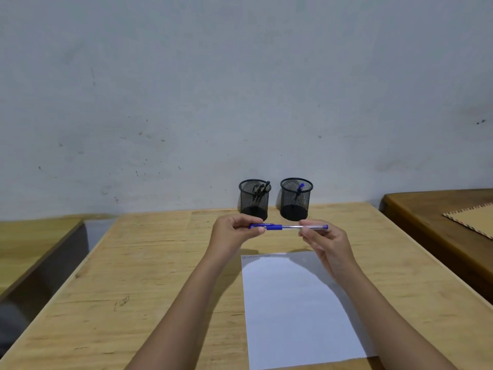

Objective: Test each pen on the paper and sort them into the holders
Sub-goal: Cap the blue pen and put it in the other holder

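blue pen point(288, 227) held level over the counter point(160, 263), between paper point(298, 311) and left holder point(254, 200), right holder point(296, 200) | left hand point(232, 233) fingers point(260, 230) pinch the cap end, right hand point(324, 241) fingers point(306, 232) pinch the barrel | grip seemingly set to work the cap

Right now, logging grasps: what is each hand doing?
Left hand: pinching the blue pen at its capped end.
Right hand: pinching the same pen's clear barrel.

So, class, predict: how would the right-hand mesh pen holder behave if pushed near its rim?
The right mesh holder is probably light: open wire mesh, only one blue pen inside. Pushed near the rim it may tip or slide on the smooth wooden table; its solid round base should steady it.
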A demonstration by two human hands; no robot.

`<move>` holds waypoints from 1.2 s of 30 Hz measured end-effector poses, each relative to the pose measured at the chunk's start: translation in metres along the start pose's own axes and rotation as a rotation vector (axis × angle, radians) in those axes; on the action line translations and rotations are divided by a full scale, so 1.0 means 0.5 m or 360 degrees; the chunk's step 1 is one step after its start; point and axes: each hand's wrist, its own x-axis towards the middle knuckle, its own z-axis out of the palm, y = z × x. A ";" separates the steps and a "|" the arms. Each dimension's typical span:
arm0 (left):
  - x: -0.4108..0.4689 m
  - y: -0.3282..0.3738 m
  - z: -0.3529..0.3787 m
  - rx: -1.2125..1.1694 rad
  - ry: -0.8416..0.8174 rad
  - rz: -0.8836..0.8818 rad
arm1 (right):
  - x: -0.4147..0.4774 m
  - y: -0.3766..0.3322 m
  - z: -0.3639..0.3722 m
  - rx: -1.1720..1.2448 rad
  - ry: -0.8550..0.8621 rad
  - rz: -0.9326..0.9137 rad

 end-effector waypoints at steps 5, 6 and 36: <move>0.040 0.030 0.010 0.0099 -0.0033 0.0041 | 0.018 -0.023 -0.033 -0.0438 -0.0083 -0.0117; 0.050 0.039 0.016 0.0097 -0.0030 0.0064 | 0.024 -0.028 -0.037 -0.0526 -0.0108 -0.0121; 0.300 -0.129 0.217 0.0698 -0.0143 0.0002 | 0.324 -0.007 -0.115 -0.0288 0.0478 -0.0035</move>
